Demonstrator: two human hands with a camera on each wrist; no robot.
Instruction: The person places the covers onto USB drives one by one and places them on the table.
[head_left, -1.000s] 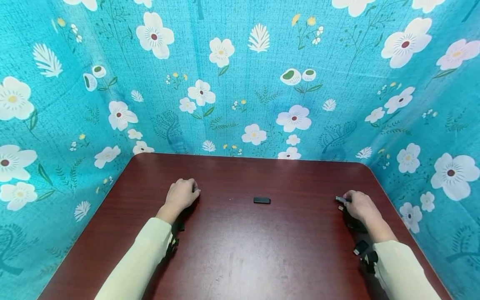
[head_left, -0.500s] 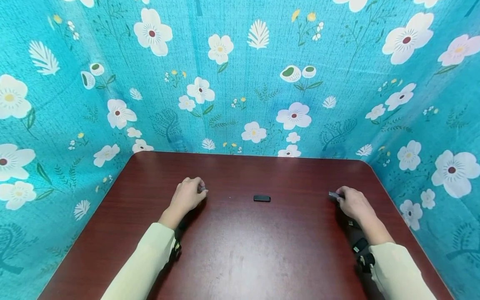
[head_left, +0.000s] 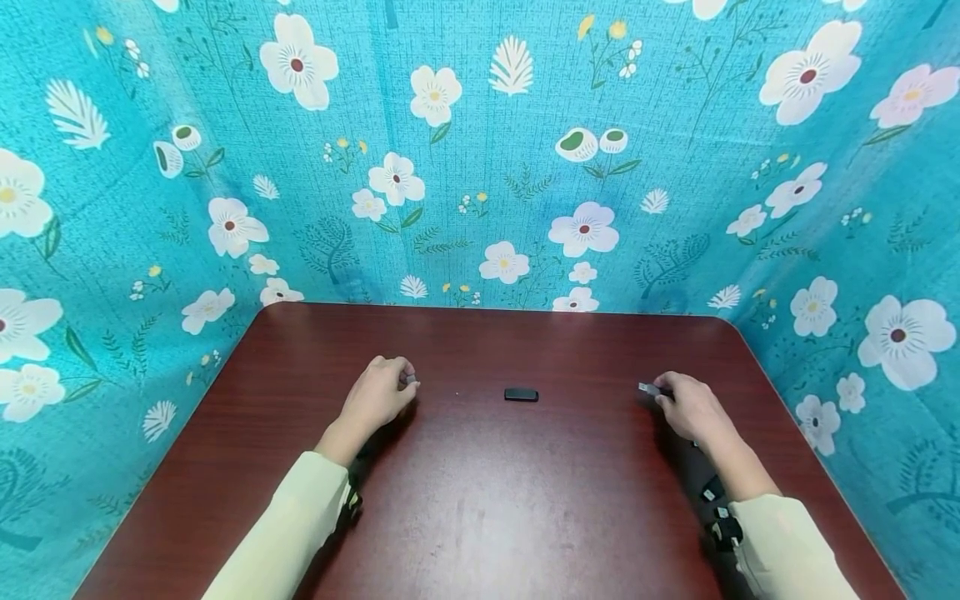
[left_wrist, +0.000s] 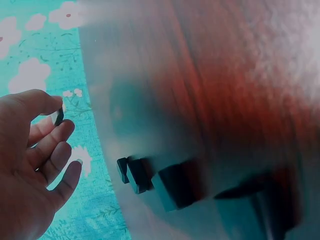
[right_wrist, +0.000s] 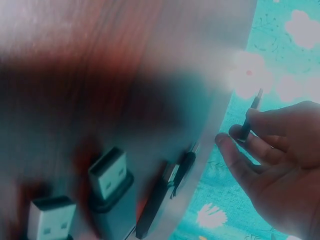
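My left hand [head_left: 377,393] is above the left part of the table, pinching a small dark piece [left_wrist: 60,117] between thumb and index finger. It looks like the cap of a USB stick, mostly hidden by the fingertips. On the right, my right hand [head_left: 697,410] pinches a slim USB stick [right_wrist: 254,104], its metal plug [head_left: 646,389] pointing towards the table's middle. Between the hands, apart from both, lies a black USB stick [head_left: 521,394] with no metal plug showing.
Several black cap-like pieces [left_wrist: 175,187] stand along the left side under the left forearm. On the right, several USB sticks with bare metal plugs [right_wrist: 109,175] lie under the right forearm. A flowered blue cloth [head_left: 465,167] hangs around the dark red table [head_left: 480,467].
Both hands have moved inwards, towards the black USB stick in the middle. The right hand carries its USB stick away from the others on the right; the middle one stays put.
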